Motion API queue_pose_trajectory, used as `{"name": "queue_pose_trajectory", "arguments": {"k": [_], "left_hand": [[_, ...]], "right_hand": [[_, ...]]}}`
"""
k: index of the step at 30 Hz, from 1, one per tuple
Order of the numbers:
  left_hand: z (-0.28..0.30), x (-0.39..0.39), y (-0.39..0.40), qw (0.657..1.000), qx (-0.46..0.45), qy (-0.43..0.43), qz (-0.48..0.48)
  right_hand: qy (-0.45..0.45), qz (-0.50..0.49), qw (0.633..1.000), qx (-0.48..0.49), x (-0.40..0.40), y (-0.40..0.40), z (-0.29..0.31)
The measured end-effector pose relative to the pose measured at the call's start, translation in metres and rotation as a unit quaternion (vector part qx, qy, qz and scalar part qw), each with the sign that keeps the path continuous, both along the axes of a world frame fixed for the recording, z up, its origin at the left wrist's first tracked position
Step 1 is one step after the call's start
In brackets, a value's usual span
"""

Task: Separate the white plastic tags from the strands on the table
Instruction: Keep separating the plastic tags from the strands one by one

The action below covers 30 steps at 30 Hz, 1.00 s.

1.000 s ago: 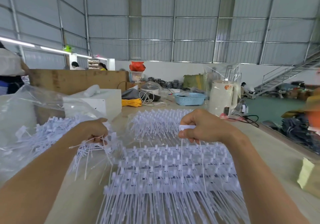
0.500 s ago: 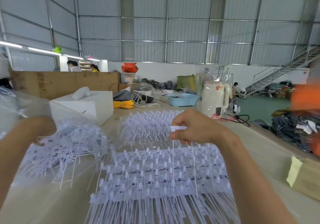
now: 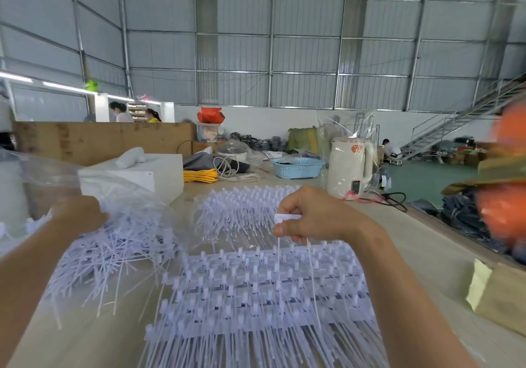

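Note:
A stack of white plastic tag strips lies on the table in front of me, their thin strands running toward me. My right hand hovers above it and pinches a white tag piece, with two thin strands hanging from the fingers. My left hand is at the mouth of a clear plastic bag, above a loose heap of separated white tags. Its fingers are curled but blurred, and what they hold cannot be made out. A second bunch of tags lies further back.
A white box stands behind the heap. Further back are yellow cord, a blue basket and a cream kettle in clear wrap. A brown paper package sits at the right table edge. Something orange and blurred is at the far right.
My left hand has carried its bunch of tags leftward to the bag and heap. My right hand has stayed in place with its tag piece. The view has swung slightly.

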<state>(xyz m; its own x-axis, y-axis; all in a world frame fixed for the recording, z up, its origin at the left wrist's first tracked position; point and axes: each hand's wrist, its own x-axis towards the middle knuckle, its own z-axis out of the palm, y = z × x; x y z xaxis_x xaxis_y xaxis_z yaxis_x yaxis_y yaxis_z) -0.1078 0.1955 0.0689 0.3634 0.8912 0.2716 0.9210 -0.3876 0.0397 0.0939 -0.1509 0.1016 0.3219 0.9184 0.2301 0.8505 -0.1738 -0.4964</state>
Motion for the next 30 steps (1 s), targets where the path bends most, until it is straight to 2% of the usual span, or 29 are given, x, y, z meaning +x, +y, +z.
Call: {"name": "queue_pose_trajectory", "arguments": {"k": [2, 3, 5, 7, 8, 9, 11, 12, 13, 17, 21, 23, 25, 28, 30], "left_hand": [[0.004, 0.004, -0.013, 0.998, -0.035, 0.039, 0.024], [0.012, 0.008, -0.025, 0.996, -0.03, 0.082, 0.007], [0.025, 0.021, -0.057, 0.995, -0.027, 0.078, -0.053], [0.03, 0.038, -0.108, 0.991, -0.027, -0.004, -0.133], [0.031, 0.049, -0.133, 0.974, -0.074, -0.065, -0.204], [0.031, 0.058, -0.162, 0.938, -0.149, -0.124, -0.289], [0.026, 0.07, -0.211, 0.826, -0.341, -0.19, -0.407], [0.021, 0.075, -0.226, 0.79, -0.384, -0.199, -0.434], [0.013, 0.083, -0.232, 0.776, -0.392, -0.209, -0.449], [-0.009, 0.097, -0.229, 0.754, -0.395, -0.295, -0.433], [-0.012, 0.099, -0.223, 0.717, -0.4, -0.407, -0.4], [-0.013, 0.102, -0.226, 0.7, -0.41, -0.431, -0.395], [-0.015, 0.103, -0.232, 0.704, -0.399, -0.419, -0.41], [-0.017, 0.102, -0.236, 0.743, -0.328, -0.394, -0.431], [-0.015, 0.101, -0.237, 0.753, -0.304, -0.394, -0.43]], "right_hand": [[0.008, 0.001, 1.0, -0.016, 0.001, 0.002, -0.002], [0.012, 0.002, 1.0, -0.028, 0.001, 0.003, -0.003], [0.009, 0.006, 0.998, -0.055, 0.002, 0.004, -0.004], [0.003, 0.008, 0.998, -0.066, 0.002, 0.005, -0.004], [0.002, 0.01, 0.998, -0.063, 0.002, 0.005, -0.004], [0.001, 0.012, 0.998, -0.054, 0.001, 0.005, -0.004], [-0.01, 0.009, 0.999, -0.035, 0.001, 0.006, -0.005], [-0.017, 0.006, 0.999, -0.031, 0.001, 0.005, -0.005], [-0.02, 0.004, 0.999, -0.03, 0.002, 0.005, -0.005], [0.051, -0.007, 0.998, -0.029, 0.006, 0.001, -0.005], [0.004, -0.019, 0.997, -0.071, 0.011, -0.007, -0.001], [-0.004, -0.011, 0.998, -0.064, 0.013, -0.009, -0.001], [-0.012, -0.001, 0.998, -0.056, 0.013, -0.008, -0.002], [0.008, 0.014, 0.999, -0.048, 0.011, -0.005, -0.004], [0.009, 0.015, 0.999, -0.034, 0.013, -0.002, -0.006]]}}
